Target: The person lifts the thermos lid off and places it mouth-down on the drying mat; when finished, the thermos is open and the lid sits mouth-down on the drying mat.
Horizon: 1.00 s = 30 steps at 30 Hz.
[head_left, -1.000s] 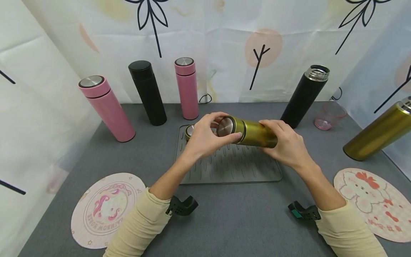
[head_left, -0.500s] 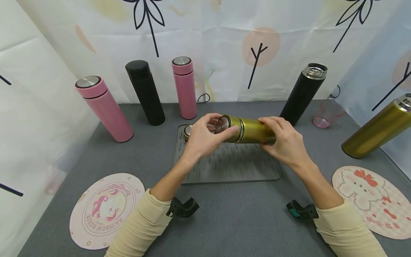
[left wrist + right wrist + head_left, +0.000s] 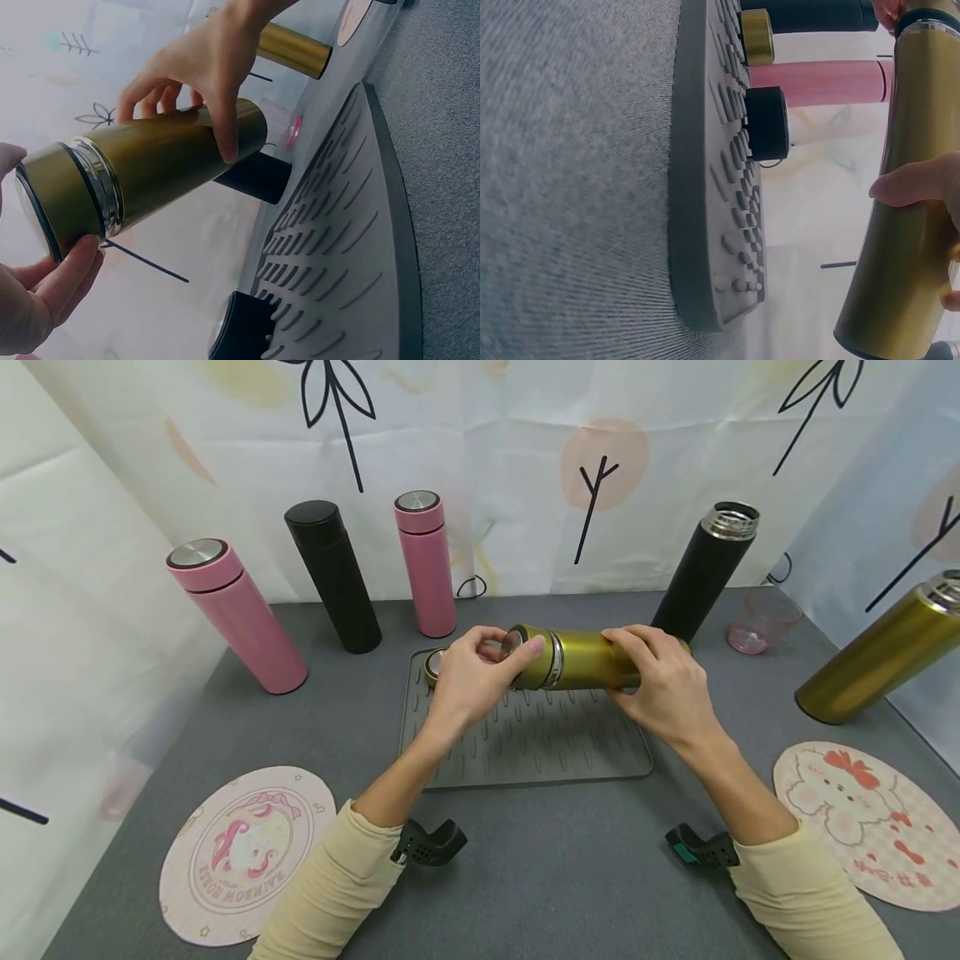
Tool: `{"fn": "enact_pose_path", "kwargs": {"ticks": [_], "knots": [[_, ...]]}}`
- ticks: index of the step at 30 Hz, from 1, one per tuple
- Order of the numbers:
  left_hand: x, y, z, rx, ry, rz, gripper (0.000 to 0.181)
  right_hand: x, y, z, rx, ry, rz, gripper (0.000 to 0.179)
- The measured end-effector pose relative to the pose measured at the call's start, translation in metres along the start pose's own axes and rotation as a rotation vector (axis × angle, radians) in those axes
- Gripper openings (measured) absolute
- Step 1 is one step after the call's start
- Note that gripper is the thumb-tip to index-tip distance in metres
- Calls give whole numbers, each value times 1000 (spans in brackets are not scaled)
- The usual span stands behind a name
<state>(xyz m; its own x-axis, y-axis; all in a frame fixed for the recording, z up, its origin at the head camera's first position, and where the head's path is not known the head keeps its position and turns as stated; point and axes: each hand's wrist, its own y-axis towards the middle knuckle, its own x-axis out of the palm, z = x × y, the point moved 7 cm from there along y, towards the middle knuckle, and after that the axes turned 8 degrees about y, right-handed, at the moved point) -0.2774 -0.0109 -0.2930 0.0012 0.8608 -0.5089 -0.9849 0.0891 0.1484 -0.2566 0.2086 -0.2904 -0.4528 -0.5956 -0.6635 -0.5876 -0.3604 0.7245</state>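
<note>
A gold thermos flask (image 3: 588, 662) lies sideways over the grey ribbed mat (image 3: 525, 760), held between both hands. My left hand (image 3: 468, 685) grips its gold lid (image 3: 60, 196), thumb and fingertips on either side. Between lid and body shows a band of silver neck (image 3: 99, 180). The base end of the body is in my right hand (image 3: 666, 689), with the thumb along one side in the right wrist view. Two more lids stand on the mat: a gold lid (image 3: 758, 37) and a black lid (image 3: 767, 124), the latter hidden in the head view.
Two pink flasks (image 3: 240, 627) and a lidded black flask (image 3: 333, 577) stand at the back left. To the right are an uncapped black flask (image 3: 705, 568), a pinkish glass (image 3: 761, 627) and an uncapped gold flask (image 3: 877, 652). Round placemats (image 3: 247, 856) flank the arms.
The left hand has turned and drawn the lid slightly left, so more silver neck shows. The flask lies more level, its lid end facing the camera less.
</note>
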Motion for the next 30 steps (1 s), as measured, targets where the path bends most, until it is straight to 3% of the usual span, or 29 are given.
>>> {"fn": "enact_pose_path", "kwargs": {"ticks": [9, 17, 25, 30], "knots": [[2, 1, -3, -4, -34, -7, 59, -1, 0, 0, -2, -31, -2, 79], [3, 2, -3, 19, -51, -3, 51, 2, -1, 1, 54, 0, -77, 81], [6, 3, 3, 125, 66, -113, 53, 5, -2, 1, 76, 18, -135, 81], [7, 3, 5, 151, 56, -158, 48, 6, -3, 1, 79, 26, -156, 82]]}}
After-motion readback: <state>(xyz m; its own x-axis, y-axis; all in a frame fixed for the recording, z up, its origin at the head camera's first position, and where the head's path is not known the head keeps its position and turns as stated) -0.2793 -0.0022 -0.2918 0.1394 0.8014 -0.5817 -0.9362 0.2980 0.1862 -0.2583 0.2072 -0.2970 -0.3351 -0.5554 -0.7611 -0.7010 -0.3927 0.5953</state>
